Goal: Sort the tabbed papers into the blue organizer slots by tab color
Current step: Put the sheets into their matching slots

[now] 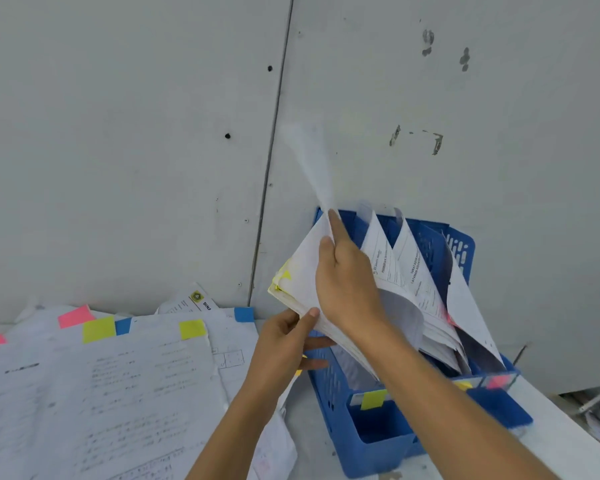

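Over the leftmost slot of the blue organizer, I see the yellow-tabbed stack of papers held tilted between both hands. The right hand lies on top of it, thumb and forefinger pinching one sheet's blurred upper edge. The left hand grips the stack's lower corner from below, thumb on its edge. The stack's far end reaches down into the slot behind the yellow label. More tabbed sheets lie spread on the surface, left of the organizer.
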